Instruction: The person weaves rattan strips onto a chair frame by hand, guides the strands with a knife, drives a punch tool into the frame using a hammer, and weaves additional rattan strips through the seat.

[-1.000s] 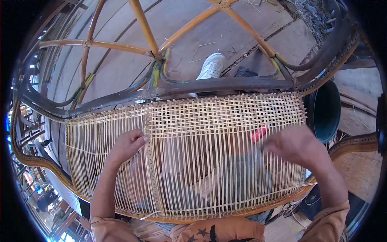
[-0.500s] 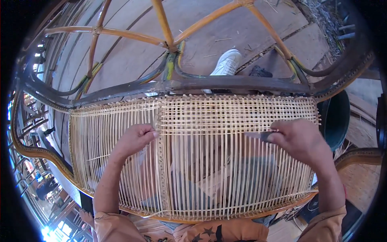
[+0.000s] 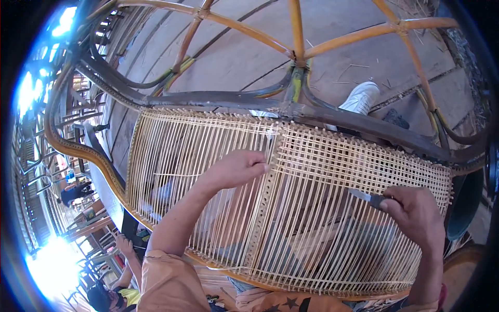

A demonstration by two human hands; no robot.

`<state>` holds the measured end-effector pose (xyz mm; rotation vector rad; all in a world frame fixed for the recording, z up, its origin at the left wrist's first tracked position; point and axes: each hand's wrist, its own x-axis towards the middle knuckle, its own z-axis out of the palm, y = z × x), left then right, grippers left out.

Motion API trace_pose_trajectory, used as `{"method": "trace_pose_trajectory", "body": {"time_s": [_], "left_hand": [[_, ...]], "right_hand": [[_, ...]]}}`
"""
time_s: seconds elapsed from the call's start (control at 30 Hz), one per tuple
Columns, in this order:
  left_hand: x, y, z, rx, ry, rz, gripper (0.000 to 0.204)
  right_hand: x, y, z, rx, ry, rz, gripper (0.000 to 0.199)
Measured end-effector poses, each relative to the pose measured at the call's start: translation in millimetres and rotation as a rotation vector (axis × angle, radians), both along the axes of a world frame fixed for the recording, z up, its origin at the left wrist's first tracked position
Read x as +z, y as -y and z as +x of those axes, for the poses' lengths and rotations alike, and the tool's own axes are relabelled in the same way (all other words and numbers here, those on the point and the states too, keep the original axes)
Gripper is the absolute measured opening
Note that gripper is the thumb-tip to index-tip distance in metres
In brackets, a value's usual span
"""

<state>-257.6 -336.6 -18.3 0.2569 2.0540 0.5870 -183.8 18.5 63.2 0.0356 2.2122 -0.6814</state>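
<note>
A rattan seat panel (image 3: 171,140) lies across a curved frame, strung with pale cane strips running front to back. To the right of a perforated centre bar (image 3: 257,223), the far part carries a tight woven grid (image 3: 343,151). My left hand (image 3: 241,167) is closed in a pinch beside this bar, level with the grid's lowest row; what the fingertips hold is too small to tell. My right hand (image 3: 416,208) grips a small knife (image 3: 362,195) by its dark handle. Its blade points left, over the strips just below the grid.
Beyond the panel runs the dark frame rail (image 3: 223,99), with orange-brown rattan poles (image 3: 249,34) above the floor. A white shoe (image 3: 361,98) shows past the rail. Another person (image 3: 106,297) is at lower left. At the right stands a dark green container (image 3: 465,208).
My view has swung left, so the panel sits tilted and further right. Another person has come into view at lower left. Both hands keep their closed grips, the knife still in the right.
</note>
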Motion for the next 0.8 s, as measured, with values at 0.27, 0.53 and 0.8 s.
{"method": "trace_pose_trajectory", "body": {"time_s": [0.27, 0.53, 0.8], "left_hand": [[-2, 2, 2, -0.035, -0.021, -0.001, 0.038], [-4, 1, 0, -0.013, -0.036, 0.047, 0.037], [-4, 5, 1, -0.039, -0.064, 0.047, 0.037]], "right_hand": [[-5, 28, -10, -0.020, -0.104, -0.105, 0.022], [-21, 56, -21, 0.052, -0.111, -0.157, 0.022], [-36, 68, -21, -0.002, -0.102, -0.262, 0.026]]}}
